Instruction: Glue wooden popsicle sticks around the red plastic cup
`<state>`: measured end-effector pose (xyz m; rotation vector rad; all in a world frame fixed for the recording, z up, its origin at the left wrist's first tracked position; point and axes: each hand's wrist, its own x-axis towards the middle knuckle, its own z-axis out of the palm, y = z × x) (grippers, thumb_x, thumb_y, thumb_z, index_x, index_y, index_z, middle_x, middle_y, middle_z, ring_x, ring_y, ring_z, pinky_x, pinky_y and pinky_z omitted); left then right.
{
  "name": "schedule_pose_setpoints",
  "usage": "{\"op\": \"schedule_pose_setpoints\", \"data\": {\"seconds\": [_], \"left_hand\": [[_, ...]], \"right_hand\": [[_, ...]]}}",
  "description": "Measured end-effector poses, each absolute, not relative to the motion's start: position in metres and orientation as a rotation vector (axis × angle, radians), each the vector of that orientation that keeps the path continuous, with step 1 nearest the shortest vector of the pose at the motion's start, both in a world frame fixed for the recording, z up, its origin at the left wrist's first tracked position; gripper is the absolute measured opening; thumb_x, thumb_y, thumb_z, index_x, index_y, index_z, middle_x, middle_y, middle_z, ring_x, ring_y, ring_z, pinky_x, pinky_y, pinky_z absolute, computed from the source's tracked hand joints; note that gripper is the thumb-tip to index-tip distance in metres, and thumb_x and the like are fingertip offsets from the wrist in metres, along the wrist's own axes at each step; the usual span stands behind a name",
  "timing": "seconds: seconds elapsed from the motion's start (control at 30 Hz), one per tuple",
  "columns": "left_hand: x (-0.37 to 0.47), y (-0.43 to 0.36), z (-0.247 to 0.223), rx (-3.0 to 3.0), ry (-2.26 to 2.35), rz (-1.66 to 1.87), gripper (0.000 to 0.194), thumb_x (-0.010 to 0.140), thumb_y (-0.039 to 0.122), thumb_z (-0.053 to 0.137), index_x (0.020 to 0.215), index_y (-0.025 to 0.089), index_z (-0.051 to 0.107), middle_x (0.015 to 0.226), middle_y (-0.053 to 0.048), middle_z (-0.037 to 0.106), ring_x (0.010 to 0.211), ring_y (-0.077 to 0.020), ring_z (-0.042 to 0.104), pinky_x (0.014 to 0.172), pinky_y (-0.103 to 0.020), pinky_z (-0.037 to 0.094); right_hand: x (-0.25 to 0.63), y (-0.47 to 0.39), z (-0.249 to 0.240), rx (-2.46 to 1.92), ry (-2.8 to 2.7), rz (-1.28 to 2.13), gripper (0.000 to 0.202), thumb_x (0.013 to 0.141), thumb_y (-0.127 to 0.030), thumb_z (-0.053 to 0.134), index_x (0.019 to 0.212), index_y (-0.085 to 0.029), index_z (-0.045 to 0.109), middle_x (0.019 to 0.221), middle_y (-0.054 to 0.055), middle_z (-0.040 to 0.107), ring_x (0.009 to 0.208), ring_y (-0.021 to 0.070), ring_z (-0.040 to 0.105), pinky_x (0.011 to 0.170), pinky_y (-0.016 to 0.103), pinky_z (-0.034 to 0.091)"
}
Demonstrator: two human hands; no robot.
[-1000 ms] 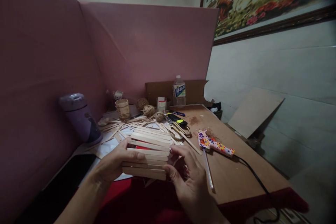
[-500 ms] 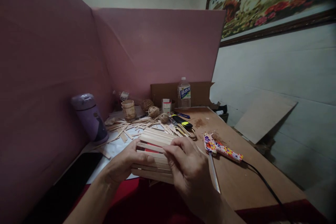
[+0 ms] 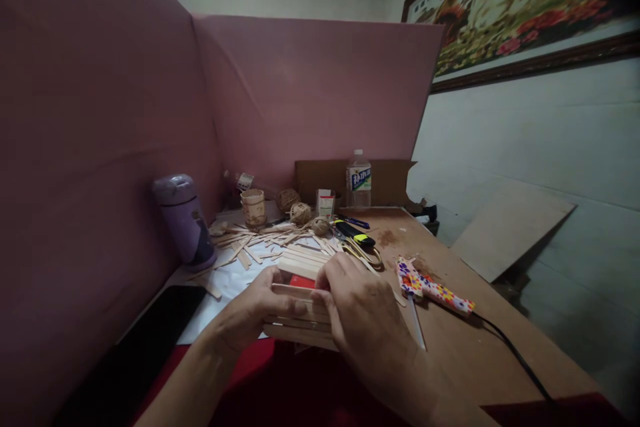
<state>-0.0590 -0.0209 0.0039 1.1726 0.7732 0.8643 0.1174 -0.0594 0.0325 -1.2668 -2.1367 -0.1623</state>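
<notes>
A box-like piece made of pale wooden craft sticks [image 3: 300,327] is between my hands at the table's near edge. Through a gap in its top, something red [image 3: 303,281] shows. My left hand [image 3: 270,300] is closed around the left end, thumb lying along the near sticks. At the right end, my right hand [image 3: 355,307] is closed on the piece, its fingers curled over the gap and its thumb on the near side. These fingers hide the gap's right end, so any loose stick under them cannot be made out.
Loose craft sticks [image 3: 243,257] and twine balls [image 3: 301,213] lie behind. A purple flask [image 3: 185,223] stands left, above a black flat object [image 3: 150,323]. A floral glue gun [image 3: 430,287] with a cord lies right. Scissors [image 3: 357,235] and a plastic bottle [image 3: 359,180] are farther back.
The stick that lay across the gap no longer shows there, and more red is visible. My right fingers have curled farther over the top. The whole view has shifted slightly.
</notes>
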Motion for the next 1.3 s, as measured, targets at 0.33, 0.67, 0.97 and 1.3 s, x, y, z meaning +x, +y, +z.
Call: {"op": "schedule_pose_setpoints", "data": {"seconds": [0.33, 0.67, 0.97, 1.3], "left_hand": [[-0.055, -0.027, 0.012, 1.239, 0.688, 0.839, 0.044, 0.06, 0.021, 0.075, 0.103, 0.012, 0.07, 0.082, -0.01, 0.072, 0.07, -0.02, 0.065, 0.065, -0.028, 0.049], [-0.062, 0.0, 0.033, 1.479, 0.659, 0.65, 0.035, 0.062, 0.018, 0.075, 0.097, 0.013, 0.073, 0.084, -0.009, 0.074, 0.075, -0.021, 0.067, 0.071, -0.029, 0.051], [-0.061, 0.033, 0.05, 1.677, 0.665, 0.445, 0.054, 0.058, 0.015, 0.078, 0.111, 0.015, 0.067, 0.091, -0.01, 0.072, 0.087, -0.0267, 0.067, 0.075, -0.036, 0.052], [-0.071, 0.015, 0.028, 1.458, 1.109, 1.172, 0.053, 0.068, 0.039, 0.076, 0.115, 0.017, 0.063, 0.11, -0.012, 0.066, 0.1, -0.0211, 0.06, 0.082, -0.028, 0.045]], "right_hand": [[0.128, -0.053, 0.025, -1.06, -1.576, 0.537, 0.009, 0.091, -0.025, 0.046, 0.087, -0.021, 0.053, 0.08, 0.003, 0.059, 0.071, 0.0172, 0.053, 0.062, 0.03, 0.04], [0.15, -0.05, 0.029, -0.808, -1.127, 1.175, 0.029, 0.075, -0.045, 0.069, 0.079, -0.019, 0.058, 0.06, -0.005, 0.045, 0.05, 0.0077, 0.035, 0.045, 0.021, 0.03], [0.147, 0.001, 0.058, -0.829, -1.596, 1.027, 0.02, 0.085, -0.039, 0.056, 0.076, -0.02, 0.056, 0.083, 0.001, 0.062, 0.074, 0.0144, 0.055, 0.067, 0.027, 0.044], [0.129, 0.054, 0.048, -0.951, -1.759, 0.805, 0.023, 0.088, -0.024, 0.05, 0.066, -0.019, 0.052, 0.066, -0.004, 0.052, 0.067, 0.014, 0.047, 0.066, 0.027, 0.034]]}}
